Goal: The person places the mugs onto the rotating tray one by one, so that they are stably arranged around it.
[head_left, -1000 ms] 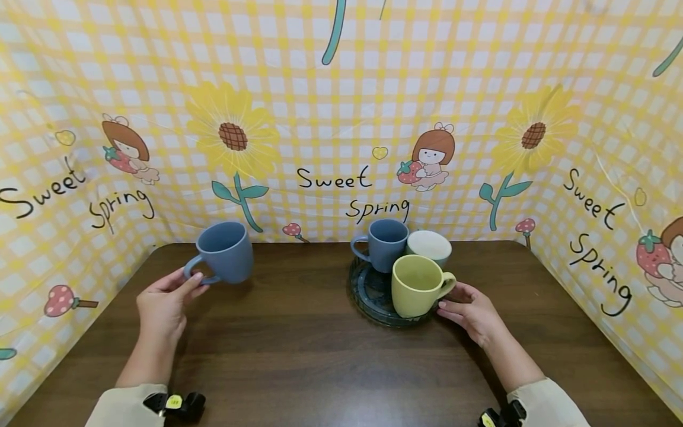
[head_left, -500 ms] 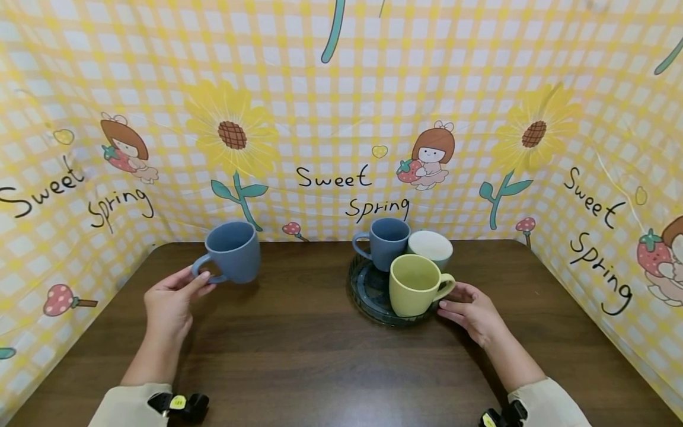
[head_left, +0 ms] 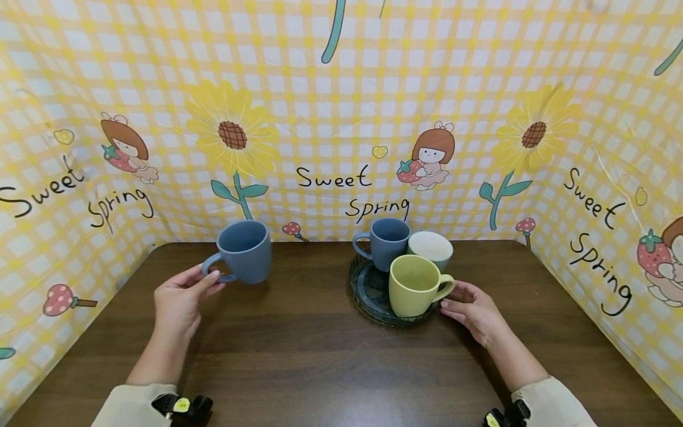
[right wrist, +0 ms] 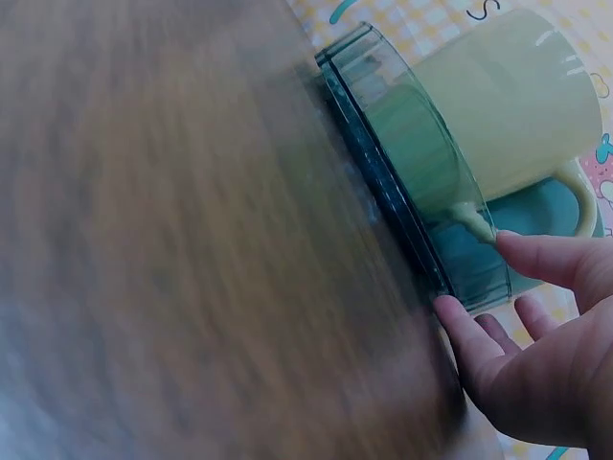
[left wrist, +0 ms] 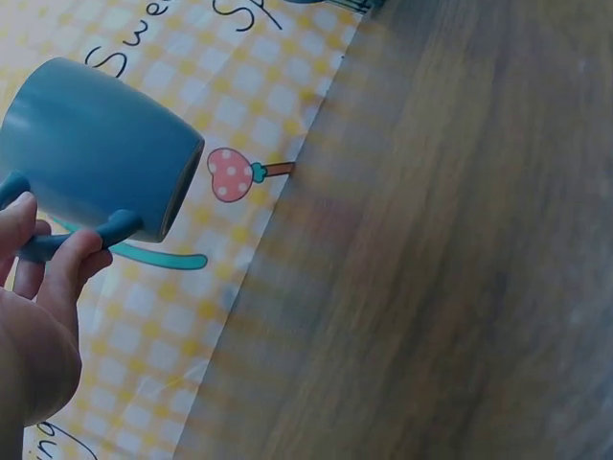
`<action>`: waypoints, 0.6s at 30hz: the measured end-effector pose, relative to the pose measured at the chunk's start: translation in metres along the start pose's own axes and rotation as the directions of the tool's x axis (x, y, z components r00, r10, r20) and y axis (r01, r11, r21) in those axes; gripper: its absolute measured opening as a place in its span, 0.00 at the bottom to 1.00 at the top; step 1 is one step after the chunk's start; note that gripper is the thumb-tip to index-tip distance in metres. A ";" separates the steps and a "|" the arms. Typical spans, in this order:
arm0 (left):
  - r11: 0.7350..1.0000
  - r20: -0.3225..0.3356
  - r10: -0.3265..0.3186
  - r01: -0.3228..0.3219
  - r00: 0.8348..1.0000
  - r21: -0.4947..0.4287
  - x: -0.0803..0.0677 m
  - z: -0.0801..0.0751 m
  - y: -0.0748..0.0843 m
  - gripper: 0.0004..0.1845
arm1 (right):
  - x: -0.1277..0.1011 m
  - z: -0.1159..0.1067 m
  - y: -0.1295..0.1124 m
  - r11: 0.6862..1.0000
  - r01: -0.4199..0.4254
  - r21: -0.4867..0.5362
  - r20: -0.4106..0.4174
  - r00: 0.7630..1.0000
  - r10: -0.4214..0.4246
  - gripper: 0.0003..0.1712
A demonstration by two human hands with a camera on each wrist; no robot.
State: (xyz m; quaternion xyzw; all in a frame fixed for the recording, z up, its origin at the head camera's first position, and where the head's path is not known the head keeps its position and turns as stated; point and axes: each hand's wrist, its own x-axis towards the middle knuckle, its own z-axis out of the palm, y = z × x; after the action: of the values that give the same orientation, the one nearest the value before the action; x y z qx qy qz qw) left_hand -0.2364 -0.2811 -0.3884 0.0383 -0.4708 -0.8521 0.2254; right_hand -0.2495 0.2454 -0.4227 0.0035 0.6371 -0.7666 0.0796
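In the head view my left hand (head_left: 181, 302) pinches the handle of a blue mug (head_left: 248, 255), which it holds up over the left part of the table. Its thumb and fingers on the handle show in the left wrist view, where the mug (left wrist: 91, 144) hangs clear of the wood. My right hand (head_left: 475, 311) is at the right side of a dark clear glass tray (head_left: 368, 296), fingers fairly straight. Its fingertips (right wrist: 460, 316) touch the tray wall, just below the handle of a yellow-green mug (right wrist: 517, 96). No finger passes through that handle.
Beside the yellow-green mug on the tray stand a second blue mug (head_left: 388, 246), handle to the left, and a pale cup (head_left: 431, 248) behind. The brown wooden table (head_left: 299, 367) ends at a yellow checked cloth backdrop (head_left: 320, 118) around back and sides.
My left hand has carried the blue mug to the right, closer to the tray. My right hand has stayed almost in place by the tray.
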 end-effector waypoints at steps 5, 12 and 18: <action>1.000 0.015 -0.010 0.010 1.000 -0.001 -0.003 0.004 0.000 0.14 | 0.004 -0.006 0.000 0.999 0.020 -0.028 0.040 0.999 -0.019 0.33; 1.000 0.032 -0.024 0.024 0.999 0.019 -0.007 0.010 -0.003 0.13 | 0.009 -0.013 -0.002 0.999 0.034 -0.041 0.095 0.995 -0.030 0.40; 0.999 0.038 -0.041 0.040 0.998 0.024 -0.009 0.016 -0.006 0.13 | 0.016 -0.020 -0.002 0.998 0.014 -0.059 0.176 0.984 -0.003 0.44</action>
State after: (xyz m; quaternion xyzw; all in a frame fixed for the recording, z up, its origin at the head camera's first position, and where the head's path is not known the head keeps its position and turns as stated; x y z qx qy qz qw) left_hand -0.2344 -0.2622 -0.3858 0.0341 -0.4839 -0.8516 0.1986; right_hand -0.2674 0.2632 -0.4260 -0.0693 0.6505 -0.7447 0.1323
